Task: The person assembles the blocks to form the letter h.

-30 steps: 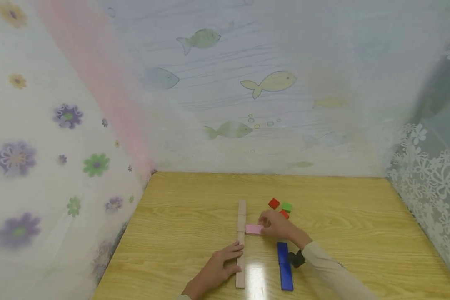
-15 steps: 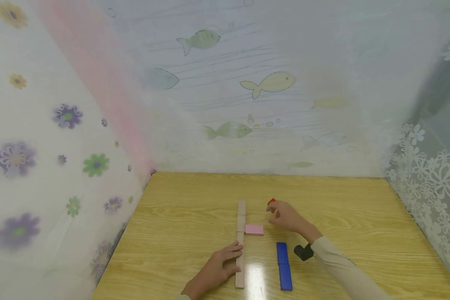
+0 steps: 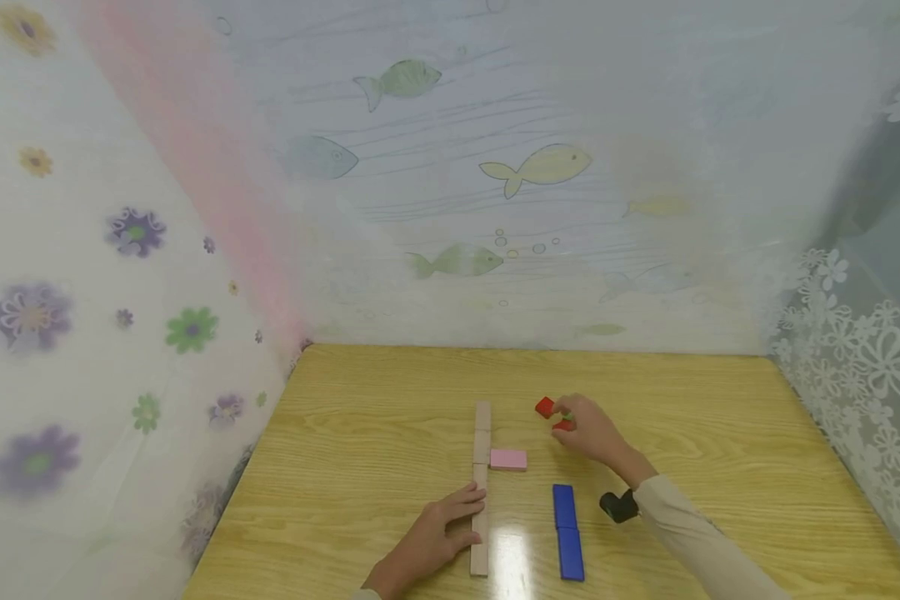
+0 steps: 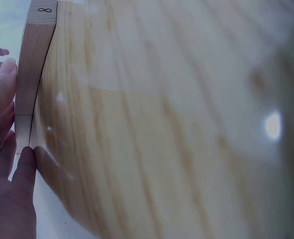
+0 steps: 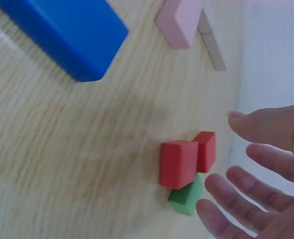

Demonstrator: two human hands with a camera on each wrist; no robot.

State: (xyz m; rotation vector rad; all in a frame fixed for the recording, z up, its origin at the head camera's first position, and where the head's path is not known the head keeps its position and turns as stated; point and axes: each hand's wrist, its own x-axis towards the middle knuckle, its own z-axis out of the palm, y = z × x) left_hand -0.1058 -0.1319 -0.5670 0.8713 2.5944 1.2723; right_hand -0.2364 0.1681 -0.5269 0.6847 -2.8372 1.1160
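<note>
A straight line of plain wooden blocks (image 3: 483, 437) runs away from me on the table. My left hand (image 3: 444, 527) rests against its near part, fingers fairly straight; the left wrist view shows fingertips along the side of the wooden blocks (image 4: 35, 64). A pink block (image 3: 508, 460) sits crosswise at the line's right side. Further back, my right hand (image 3: 588, 429) reaches over small blocks, thumb and fingers spread. In the right wrist view, two red blocks (image 5: 178, 163) and a green block (image 5: 186, 197) lie close together just off the fingertips.
Two blue blocks (image 3: 568, 533) lie end to end at the front right, short of my right forearm. A black device (image 3: 618, 506) is at my right wrist. Printed cloth walls (image 3: 450, 325) with fish and flowers enclose the wooden table (image 3: 375, 392).
My right hand has let go of the pink block and moved right and back to the red and green blocks. The left hand and the wooden line have stayed put.
</note>
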